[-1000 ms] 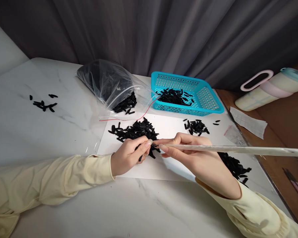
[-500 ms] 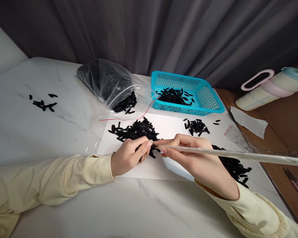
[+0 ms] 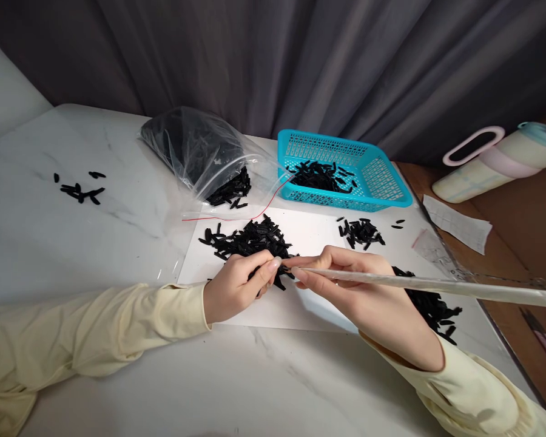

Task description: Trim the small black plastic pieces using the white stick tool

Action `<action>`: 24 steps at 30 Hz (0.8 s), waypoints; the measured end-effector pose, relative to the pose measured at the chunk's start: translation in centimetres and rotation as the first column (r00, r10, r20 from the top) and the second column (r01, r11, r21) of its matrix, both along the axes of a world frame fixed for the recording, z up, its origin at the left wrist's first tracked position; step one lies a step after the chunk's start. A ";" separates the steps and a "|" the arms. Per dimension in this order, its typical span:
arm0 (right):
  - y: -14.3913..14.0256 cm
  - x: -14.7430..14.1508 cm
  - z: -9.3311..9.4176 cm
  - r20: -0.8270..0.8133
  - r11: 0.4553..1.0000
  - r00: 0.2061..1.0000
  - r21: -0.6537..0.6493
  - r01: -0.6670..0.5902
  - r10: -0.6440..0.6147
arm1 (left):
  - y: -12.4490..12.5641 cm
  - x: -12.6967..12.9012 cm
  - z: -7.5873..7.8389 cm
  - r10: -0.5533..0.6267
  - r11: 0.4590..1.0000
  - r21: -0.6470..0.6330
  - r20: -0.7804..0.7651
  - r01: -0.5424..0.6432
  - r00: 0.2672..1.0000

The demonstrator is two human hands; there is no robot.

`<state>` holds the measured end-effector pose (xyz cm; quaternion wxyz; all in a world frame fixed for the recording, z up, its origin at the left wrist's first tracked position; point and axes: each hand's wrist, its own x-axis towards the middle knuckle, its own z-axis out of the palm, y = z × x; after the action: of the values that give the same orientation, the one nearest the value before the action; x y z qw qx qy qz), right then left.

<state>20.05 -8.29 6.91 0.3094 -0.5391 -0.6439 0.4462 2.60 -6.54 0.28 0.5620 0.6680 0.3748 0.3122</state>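
My left hand (image 3: 241,282) is closed in a pinch over the sheet of white paper (image 3: 318,315), at the near edge of a heap of small black slivers (image 3: 250,237). A small black piece seems to be in its fingers, mostly hidden. My right hand (image 3: 346,279) grips a long, thin, pale stick-like tool (image 3: 450,283), which runs out past the right edge of the view. The tool's narrow tip meets the left fingertips, so its shape cannot be made out. Another dark pile (image 3: 432,309) lies partly behind my right wrist.
A clear zip bag (image 3: 209,145) of black pieces lies open at the back. Beside it stands a blue basket (image 3: 346,200) holding more pieces. Small groups of slivers lie right (image 3: 361,232) and far left (image 3: 79,193). A tumbler (image 3: 491,164) and paper slip (image 3: 457,221) are at right.
Both hands keep nearly the same pose. My right hand and the tool have shifted very slightly to the right and down.
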 end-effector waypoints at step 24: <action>-1.4 0.2 -3.3 0.562 0.622 0.821 0.609 -0.493 0.100 | 0.1 0.0 0.4 0.032 0.998 0.060 -0.071 -0.028 0.997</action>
<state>20.20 -9.71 3.64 0.2494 -0.3426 -0.9044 0.0497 2.58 -6.42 0.69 0.5234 0.6894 0.3952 0.3076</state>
